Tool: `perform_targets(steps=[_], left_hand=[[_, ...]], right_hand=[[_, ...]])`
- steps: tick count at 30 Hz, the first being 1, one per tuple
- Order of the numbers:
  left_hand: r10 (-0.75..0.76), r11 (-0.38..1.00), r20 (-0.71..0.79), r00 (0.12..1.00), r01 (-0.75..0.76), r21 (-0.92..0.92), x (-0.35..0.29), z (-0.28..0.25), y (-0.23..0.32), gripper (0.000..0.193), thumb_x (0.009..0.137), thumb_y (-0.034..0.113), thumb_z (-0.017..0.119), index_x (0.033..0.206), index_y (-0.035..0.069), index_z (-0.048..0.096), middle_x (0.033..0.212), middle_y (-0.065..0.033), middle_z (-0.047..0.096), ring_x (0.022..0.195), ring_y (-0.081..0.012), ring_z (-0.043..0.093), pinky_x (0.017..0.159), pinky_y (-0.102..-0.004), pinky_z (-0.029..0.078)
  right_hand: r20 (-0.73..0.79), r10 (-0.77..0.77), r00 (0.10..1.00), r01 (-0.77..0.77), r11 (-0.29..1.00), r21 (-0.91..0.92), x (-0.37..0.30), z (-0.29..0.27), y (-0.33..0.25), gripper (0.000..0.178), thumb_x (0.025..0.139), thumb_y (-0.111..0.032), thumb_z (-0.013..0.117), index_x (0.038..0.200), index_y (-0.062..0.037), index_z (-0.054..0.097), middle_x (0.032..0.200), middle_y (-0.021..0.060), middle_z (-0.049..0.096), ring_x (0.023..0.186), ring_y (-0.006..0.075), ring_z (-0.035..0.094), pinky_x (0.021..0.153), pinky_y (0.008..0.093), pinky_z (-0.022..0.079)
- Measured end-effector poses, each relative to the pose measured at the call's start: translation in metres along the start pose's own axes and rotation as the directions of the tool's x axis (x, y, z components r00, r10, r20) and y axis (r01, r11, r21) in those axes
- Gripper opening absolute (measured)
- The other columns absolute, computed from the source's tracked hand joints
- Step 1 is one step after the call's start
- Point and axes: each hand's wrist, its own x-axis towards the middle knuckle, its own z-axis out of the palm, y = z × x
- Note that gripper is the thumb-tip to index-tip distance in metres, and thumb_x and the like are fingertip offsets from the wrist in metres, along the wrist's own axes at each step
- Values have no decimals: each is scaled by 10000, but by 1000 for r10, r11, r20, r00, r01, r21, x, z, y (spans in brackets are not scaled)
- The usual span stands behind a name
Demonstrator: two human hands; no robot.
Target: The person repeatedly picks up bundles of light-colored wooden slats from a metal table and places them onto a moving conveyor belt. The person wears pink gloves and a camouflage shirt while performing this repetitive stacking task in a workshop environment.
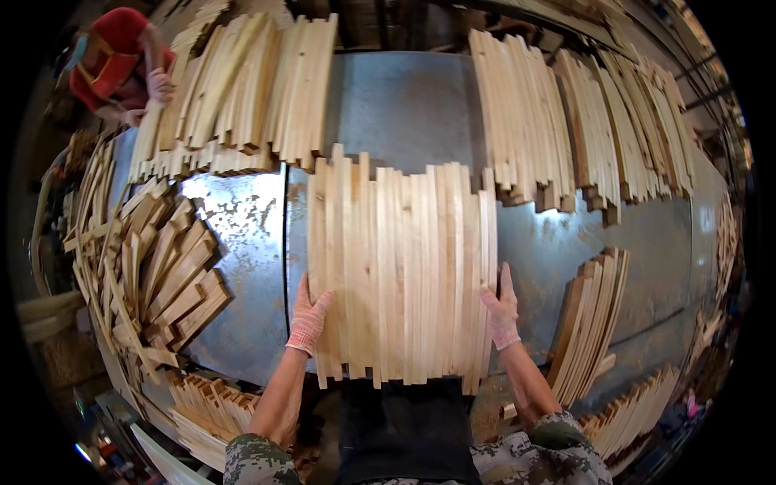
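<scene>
My left hand (308,321) and right hand (502,314) grip one row of wooden strips (404,271) by its two sides, at the near edge of the counter (525,259). One smaller bundle (592,323) lies rightward; one co-worker (121,61) is far left.

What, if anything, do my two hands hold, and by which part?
A row of wooden strips, held between your left hand and right hand by its outer side edges, nearer your end.

Strips (404,275) lie between left pile (178,271) and right bundle (588,323).
</scene>
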Motion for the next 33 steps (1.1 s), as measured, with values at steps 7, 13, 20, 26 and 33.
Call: perform_targets(steps=[7,13,20,26,33], left_hand=[[-268,946,170,948,292,-139,5,0,15,815,784,218,965,1443,-26,551,1283,-129,718,1130,-242,694,1015,-407,574],[-287,881,210,935,343,-325,-48,-8,-5,788,816,145,926,1492,3,547,1339,-123,705,1173,-245,693,1033,-423,572],[-67,941,42,997,77,-329,-145,-72,-14,780,812,198,944,1458,-21,563,1273,-105,705,1094,-202,692,965,-384,587],[104,916,-297,949,-207,-343,-311,-176,22,896,790,284,953,1511,-22,516,1299,-143,694,1144,-230,670,1011,-404,555],[98,775,-578,810,-427,-466,-532,-279,-76,1040,790,239,961,1618,-19,387,1340,-115,690,1197,-197,657,1045,-362,530]], right_hand=[[51,311,949,-304,947,-108,28,-9,-12,735,867,-25,790,1518,32,454,1225,130,699,1037,217,701,914,361,595],[68,408,911,-402,911,-89,2,-11,-29,610,856,2,768,1424,48,550,1182,122,710,945,230,719,826,372,614],[359,140,923,-62,974,-219,-45,14,-23,606,825,-150,758,1380,36,600,1100,53,695,892,197,694,831,343,589],[659,-50,750,106,993,-45,-151,143,-103,623,827,-150,822,1356,36,552,1010,40,667,835,159,663,787,349,589],[933,-11,360,194,979,-63,-351,256,-116,660,859,-152,791,1420,69,522,1165,103,679,1032,218,687,946,371,581]])
